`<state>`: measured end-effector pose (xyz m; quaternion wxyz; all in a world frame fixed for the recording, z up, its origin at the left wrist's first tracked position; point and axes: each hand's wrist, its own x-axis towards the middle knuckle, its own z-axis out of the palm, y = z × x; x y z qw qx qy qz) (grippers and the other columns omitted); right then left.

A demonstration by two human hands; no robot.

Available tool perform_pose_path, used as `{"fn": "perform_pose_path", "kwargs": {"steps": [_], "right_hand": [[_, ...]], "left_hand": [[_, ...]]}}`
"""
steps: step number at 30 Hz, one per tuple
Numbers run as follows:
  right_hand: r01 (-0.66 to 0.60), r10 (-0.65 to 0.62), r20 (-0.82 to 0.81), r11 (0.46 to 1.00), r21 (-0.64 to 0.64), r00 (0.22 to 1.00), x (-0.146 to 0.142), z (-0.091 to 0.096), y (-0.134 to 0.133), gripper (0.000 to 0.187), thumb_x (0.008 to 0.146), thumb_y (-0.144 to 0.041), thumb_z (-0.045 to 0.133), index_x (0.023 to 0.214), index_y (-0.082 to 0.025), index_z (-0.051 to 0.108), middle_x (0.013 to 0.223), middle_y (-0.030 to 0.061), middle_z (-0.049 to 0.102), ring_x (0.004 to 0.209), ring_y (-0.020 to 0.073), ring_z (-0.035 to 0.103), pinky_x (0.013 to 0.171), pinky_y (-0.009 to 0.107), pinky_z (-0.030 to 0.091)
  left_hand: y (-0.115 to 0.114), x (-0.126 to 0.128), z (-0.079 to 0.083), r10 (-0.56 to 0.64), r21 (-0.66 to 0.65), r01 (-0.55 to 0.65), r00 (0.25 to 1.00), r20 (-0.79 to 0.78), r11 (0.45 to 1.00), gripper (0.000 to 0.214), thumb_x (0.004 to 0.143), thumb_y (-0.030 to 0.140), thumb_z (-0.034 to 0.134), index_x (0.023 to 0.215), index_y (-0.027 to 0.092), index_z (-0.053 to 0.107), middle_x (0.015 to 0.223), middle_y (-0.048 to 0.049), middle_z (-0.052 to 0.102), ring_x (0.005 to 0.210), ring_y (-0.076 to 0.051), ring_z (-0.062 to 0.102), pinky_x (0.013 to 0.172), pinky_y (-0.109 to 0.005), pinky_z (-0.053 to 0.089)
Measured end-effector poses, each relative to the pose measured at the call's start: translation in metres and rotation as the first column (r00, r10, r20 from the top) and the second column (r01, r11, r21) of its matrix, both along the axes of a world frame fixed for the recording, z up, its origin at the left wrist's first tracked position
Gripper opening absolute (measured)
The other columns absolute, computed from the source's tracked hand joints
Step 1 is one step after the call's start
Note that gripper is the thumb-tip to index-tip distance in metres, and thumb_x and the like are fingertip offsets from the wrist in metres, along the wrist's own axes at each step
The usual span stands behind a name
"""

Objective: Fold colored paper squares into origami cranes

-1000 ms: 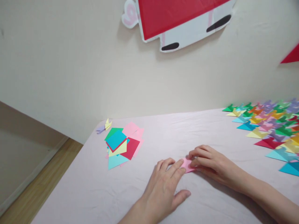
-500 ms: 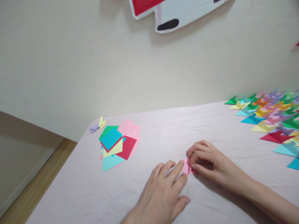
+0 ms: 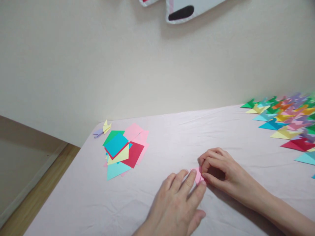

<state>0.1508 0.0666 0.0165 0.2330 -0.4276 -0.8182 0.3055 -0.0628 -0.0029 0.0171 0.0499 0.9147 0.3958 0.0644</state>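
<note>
A small piece of pink origami paper (image 3: 199,176) lies on the pale tablecloth, with a crease line showing on it. My left hand (image 3: 176,200) rests palm down with its fingers spread, two fingertips on the paper's left and near edges. On the right side, my right hand (image 3: 216,167) pinches the paper's edge between thumb and bent fingers. That part of the paper is hidden under the fingers.
Coloured paper squares (image 3: 123,150) lie in a loose pile to the left. Beyond them are a yellow folded piece (image 3: 106,127) and a purple one (image 3: 98,133). Rows of folded paper cranes (image 3: 287,123) stand at the right. A wall (image 3: 172,72) borders the table's back.
My left hand has shifted slightly right, its index fingertip now nearer my right hand. The right hand keeps its pinch on the paper. The view has tilted a little downward.
</note>
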Motion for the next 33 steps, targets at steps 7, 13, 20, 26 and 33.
{"fn": "perform_pose_path", "kwargs": {"steps": [7,13,20,26,33], "right_hand": [[0.002,-0.002,-0.008,1.0,-0.024,1.0,0.001,-0.001,0.0,0.017,0.088,-0.028,0.058,0.071,-0.025,0.059,0.092,0.0049,0.067,0.099,0.0257,0.054,0.086,0.045,0.044],[0.021,-0.021,-0.011,0.999,-0.027,1.0,-0.001,0.0,0.0,0.016,0.088,-0.029,0.058,0.072,-0.025,0.059,0.093,0.0052,0.067,0.1,0.0263,0.055,0.086,0.045,0.044],[0.027,-0.027,-0.023,0.999,-0.028,0.999,0.001,-0.002,0.0,0.008,0.085,-0.02,0.056,0.079,-0.026,0.058,0.092,0.0039,0.066,0.098,0.0252,0.055,0.085,0.042,0.044],[0.066,-0.071,-0.042,0.99,-0.123,0.997,0.002,0.001,-0.003,0.019,0.078,-0.016,0.055,0.092,-0.027,0.061,0.098,0.0051,0.066,0.1,0.0261,0.055,0.086,0.043,0.047],[0.099,-0.102,-0.024,0.991,-0.086,0.995,-0.005,-0.001,-0.011,0.026,0.076,-0.014,0.056,0.097,-0.028,0.061,0.102,0.0062,0.065,0.105,0.0286,0.051,0.09,0.047,0.044]], "left_hand": [[-0.001,0.001,-0.001,0.017,-0.013,-0.017,1.0,-0.011,1.0,0.055,0.096,0.052,0.05,0.142,0.021,0.047,0.154,-0.005,0.04,0.132,-0.027,0.041,0.108,-0.041,0.036],[-0.001,0.001,-0.001,0.02,-0.012,-0.02,1.0,0.006,1.0,0.056,0.095,0.051,0.052,0.143,0.022,0.045,0.152,-0.0051,0.043,0.131,-0.027,0.042,0.107,-0.04,0.037],[-0.001,0.002,0.0,0.035,-0.002,-0.035,0.999,-0.004,0.999,0.052,0.097,0.05,0.047,0.142,0.023,0.046,0.151,-0.0037,0.044,0.131,-0.027,0.041,0.106,-0.042,0.036],[-0.001,0.002,-0.001,0.054,-0.012,-0.054,0.998,0.013,0.998,0.052,0.098,0.05,0.046,0.143,0.024,0.045,0.154,-0.003,0.041,0.132,-0.027,0.041,0.106,-0.043,0.037],[-0.003,0.003,-0.001,0.053,-0.012,-0.053,0.998,0.017,0.999,0.054,0.099,0.05,0.043,0.146,0.024,0.041,0.154,-0.0037,0.04,0.133,-0.028,0.041,0.105,-0.045,0.038]]}}
